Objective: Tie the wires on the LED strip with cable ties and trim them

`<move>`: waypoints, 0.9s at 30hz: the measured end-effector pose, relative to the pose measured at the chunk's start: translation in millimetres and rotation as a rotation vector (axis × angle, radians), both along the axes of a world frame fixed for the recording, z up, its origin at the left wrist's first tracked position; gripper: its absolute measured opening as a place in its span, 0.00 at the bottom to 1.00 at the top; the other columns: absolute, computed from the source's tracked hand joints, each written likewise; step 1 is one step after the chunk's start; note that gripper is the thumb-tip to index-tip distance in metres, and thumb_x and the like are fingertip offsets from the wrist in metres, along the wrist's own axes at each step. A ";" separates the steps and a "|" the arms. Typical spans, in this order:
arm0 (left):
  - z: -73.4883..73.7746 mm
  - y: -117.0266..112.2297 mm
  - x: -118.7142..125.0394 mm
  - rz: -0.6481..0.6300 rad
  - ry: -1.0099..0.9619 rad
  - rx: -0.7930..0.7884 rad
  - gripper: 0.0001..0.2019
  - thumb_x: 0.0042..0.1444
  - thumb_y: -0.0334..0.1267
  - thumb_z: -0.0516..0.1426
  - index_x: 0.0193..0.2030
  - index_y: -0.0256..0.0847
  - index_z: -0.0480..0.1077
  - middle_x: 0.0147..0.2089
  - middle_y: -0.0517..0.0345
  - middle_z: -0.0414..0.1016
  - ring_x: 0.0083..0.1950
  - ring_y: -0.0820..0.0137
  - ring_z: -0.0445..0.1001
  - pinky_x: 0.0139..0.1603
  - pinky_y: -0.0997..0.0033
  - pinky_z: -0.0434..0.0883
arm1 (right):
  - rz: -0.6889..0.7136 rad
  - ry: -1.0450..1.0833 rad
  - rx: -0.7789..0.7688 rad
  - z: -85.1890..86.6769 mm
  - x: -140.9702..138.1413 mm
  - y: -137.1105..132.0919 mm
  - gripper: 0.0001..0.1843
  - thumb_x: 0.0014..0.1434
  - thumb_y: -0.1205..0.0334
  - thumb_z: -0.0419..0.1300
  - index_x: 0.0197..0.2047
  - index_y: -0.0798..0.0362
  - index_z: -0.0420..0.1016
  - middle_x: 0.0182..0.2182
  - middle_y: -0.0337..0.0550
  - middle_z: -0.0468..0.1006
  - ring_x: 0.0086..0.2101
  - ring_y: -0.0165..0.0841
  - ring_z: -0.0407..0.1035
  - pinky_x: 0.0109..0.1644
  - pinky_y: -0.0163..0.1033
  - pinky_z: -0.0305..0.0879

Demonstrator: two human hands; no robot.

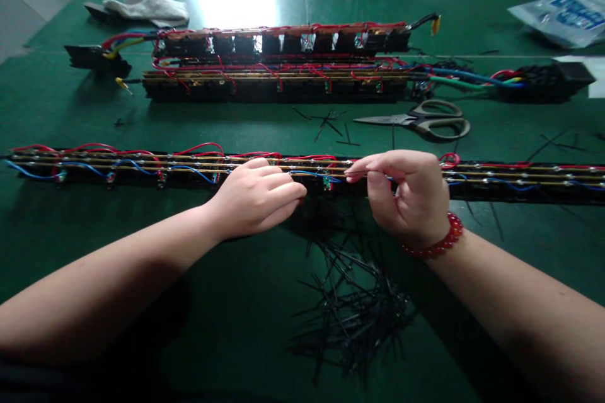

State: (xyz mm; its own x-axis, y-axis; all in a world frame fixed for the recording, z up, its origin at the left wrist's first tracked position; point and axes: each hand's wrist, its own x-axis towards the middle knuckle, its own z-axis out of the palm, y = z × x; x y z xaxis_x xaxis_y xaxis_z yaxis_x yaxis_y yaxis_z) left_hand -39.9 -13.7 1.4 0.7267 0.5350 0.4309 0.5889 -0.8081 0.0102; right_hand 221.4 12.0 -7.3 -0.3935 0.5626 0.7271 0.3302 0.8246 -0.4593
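lightly, right hand point(409, 198) fingers point(366, 167) pinch together on the wired strip point(142, 167).

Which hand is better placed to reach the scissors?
Right, probably. The right hand sits just in front of the scissors, though its grip is pinched shut at the wired strip. The left hand rests on the strip, further away.
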 end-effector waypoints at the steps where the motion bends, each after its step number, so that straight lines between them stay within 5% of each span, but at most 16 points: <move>1: 0.0 0.1 -0.3 -0.002 0.003 0.000 0.08 0.69 0.38 0.54 0.43 0.43 0.75 0.37 0.63 0.82 0.37 0.71 0.78 0.41 0.66 0.66 | -0.024 -0.036 0.059 1.7 1.3 0.3 0.08 0.65 0.68 0.57 0.46 0.47 0.66 0.35 0.41 0.82 0.34 0.36 0.80 0.39 0.45 0.79; 6: 0.8 0.4 -0.8 -0.009 0.017 -0.011 0.09 0.70 0.39 0.54 0.42 0.43 0.75 0.37 0.63 0.82 0.37 0.71 0.78 0.41 0.66 0.65 | -0.124 -0.131 0.118 10.4 5.6 1.0 0.07 0.64 0.68 0.56 0.39 0.44 0.66 0.34 0.42 0.83 0.33 0.39 0.78 0.41 0.51 0.78; 15: 0.1 0.7 -1.0 -0.017 0.004 0.000 0.08 0.69 0.39 0.54 0.43 0.42 0.74 0.36 0.63 0.82 0.37 0.71 0.78 0.41 0.66 0.65 | -0.185 -0.183 0.247 6.2 4.3 4.6 0.09 0.63 0.70 0.56 0.43 0.46 0.65 0.34 0.42 0.82 0.32 0.39 0.75 0.42 0.51 0.75; 27: 0.2 0.2 -0.3 -0.007 0.022 0.018 0.10 0.70 0.39 0.53 0.42 0.43 0.76 0.36 0.63 0.82 0.37 0.71 0.78 0.40 0.65 0.65 | 0.057 -0.380 0.280 8.0 -1.8 9.3 0.05 0.61 0.68 0.60 0.40 0.50 0.73 0.36 0.43 0.82 0.39 0.38 0.74 0.44 0.45 0.70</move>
State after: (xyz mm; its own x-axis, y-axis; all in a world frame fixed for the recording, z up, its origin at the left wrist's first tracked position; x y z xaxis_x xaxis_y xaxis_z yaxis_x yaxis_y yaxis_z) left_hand -40.2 -13.6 1.6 0.7397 0.5221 0.4245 0.5831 -0.8122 -0.0170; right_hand 219.6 21.2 0.7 -0.6852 0.3357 0.6464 0.3826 0.9210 -0.0727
